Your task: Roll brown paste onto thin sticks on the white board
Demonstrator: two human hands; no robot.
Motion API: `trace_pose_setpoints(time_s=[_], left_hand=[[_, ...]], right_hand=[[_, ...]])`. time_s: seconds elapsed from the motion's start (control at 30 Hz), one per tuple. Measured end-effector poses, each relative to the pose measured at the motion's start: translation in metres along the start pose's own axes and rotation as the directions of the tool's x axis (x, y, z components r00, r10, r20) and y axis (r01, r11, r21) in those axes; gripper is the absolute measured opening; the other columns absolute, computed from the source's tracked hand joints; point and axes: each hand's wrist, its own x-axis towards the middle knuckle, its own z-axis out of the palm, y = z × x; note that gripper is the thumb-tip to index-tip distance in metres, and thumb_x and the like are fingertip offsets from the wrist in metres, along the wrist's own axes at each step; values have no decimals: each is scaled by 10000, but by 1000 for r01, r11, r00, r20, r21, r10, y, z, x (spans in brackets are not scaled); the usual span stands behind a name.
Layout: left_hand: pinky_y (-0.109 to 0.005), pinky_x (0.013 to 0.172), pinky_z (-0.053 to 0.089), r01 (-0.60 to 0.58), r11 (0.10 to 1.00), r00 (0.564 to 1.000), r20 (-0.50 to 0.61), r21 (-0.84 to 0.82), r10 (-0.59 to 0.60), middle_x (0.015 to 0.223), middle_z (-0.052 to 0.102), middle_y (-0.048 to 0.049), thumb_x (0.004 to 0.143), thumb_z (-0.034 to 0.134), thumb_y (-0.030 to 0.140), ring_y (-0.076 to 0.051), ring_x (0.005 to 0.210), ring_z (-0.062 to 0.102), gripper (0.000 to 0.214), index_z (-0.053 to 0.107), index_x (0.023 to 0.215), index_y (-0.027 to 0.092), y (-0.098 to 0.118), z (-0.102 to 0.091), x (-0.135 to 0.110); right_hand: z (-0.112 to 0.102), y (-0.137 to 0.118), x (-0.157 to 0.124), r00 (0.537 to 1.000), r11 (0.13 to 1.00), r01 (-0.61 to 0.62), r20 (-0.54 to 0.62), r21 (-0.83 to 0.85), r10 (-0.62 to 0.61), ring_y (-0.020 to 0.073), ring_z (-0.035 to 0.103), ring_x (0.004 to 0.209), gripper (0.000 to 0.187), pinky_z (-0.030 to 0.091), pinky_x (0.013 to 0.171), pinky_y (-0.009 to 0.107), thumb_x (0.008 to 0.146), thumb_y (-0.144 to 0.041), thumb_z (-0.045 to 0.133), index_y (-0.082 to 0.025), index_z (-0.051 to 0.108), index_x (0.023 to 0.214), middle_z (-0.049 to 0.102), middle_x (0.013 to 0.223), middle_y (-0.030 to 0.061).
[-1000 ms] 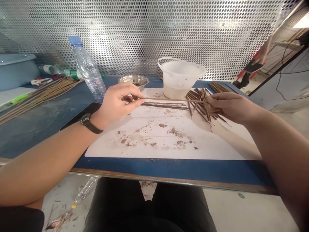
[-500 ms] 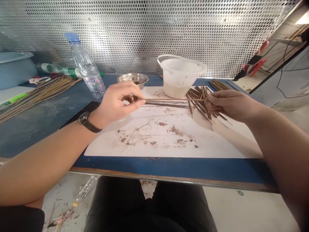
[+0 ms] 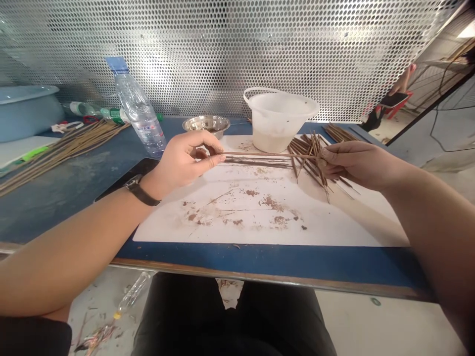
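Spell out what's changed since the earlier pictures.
At far right, another person's arm has shifted, direction unclear; the view sways slightly. Nothing was visibly taken up or let go: the left hand and right hand still hold the thin stick between them. White bucket, metal bowl and blue-capped bottle stay put.

The bowl [image 3: 221, 132] is glossy metal, the bucket [image 3: 273, 132] smooth plastic, the sticks [image 3: 267, 155] dry-looking and matt
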Motion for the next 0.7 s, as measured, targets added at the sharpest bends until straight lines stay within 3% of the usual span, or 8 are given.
trace_pose_setpoints(time_s=[0.13, 0.37, 0.53, 0.7], left_hand=[[-331, 661, 629, -28, 1000, 1000, 0, 4, 28, 944, 784, -59, 938, 823, 396, -191, 808, 724, 178, 748, 886, 243, 1, -1, 0], [-328, 640, 616, -20, 1000, 1000, -8, 12, 20, 947, 794, -60, 946, 831, 424, -205, 837, 736, 197, 765, 885, 249, -3, -1, 1], [-340, 617, 641, 12, 989, 1000, -14, -145, -14, 958, 804, -65, 907, 882, 476, -200, 786, 751, 254, 782, 932, 243, -7, 2, 0], [-343, 619, 674, 95, 961, 994, 75, -259, -78, 902, 807, -63, 876, 921, 532, -184, 702, 763, 343, 802, 967, 224, -8, 2, 0]], right_hand=[[0, 0, 0, 1000, 1000, 4, 11, 16, -4, 116, 291, 562, 606, 279, 560, 324, 992, -630, 782, -236, 504, 624, 352, 634, -45], [0, 0, 0, 1000, 1000, -13, -3, -8, 13, 113, 287, 565, 660, 272, 557, 331, 873, -729, 860, -237, 505, 614, 336, 634, -52], [1, -2, 0, 999, 1000, 1, 39, 28, -2, 107, 292, 560, 697, 270, 546, 328, 783, -783, 907, -240, 508, 608, 345, 623, -57], [2, -1, 1, 999, 999, -12, 39, 42, 10, 99, 286, 557, 730, 267, 544, 315, 728, -807, 932, -237, 495, 595, 346, 617, -62]])
